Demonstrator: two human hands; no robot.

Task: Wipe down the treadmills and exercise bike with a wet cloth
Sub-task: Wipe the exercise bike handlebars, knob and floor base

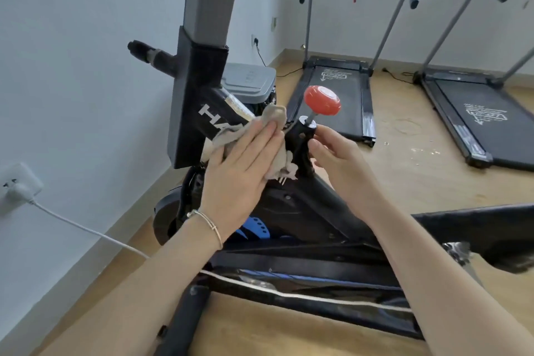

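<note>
Left hand (239,170), fingers flat, presses the cloth (276,115) on the bike (291,208); right hand (338,159) grips the post (300,140) beside it.

A light wooden floor (404,191) carries everything. The black exercise bike (303,211) stands on it close to the left wall, its base bars flat on the boards. Just behind the bike sits a low grey machine (251,81). Farther back stands a treadmill (338,95), and a second treadmill (485,121) stands to its right, a strip of bare floor between them. A black cord (289,74) trails along the floor by the far wall. Pale scuffs (404,124) mark the boards between the treadmills.
</note>
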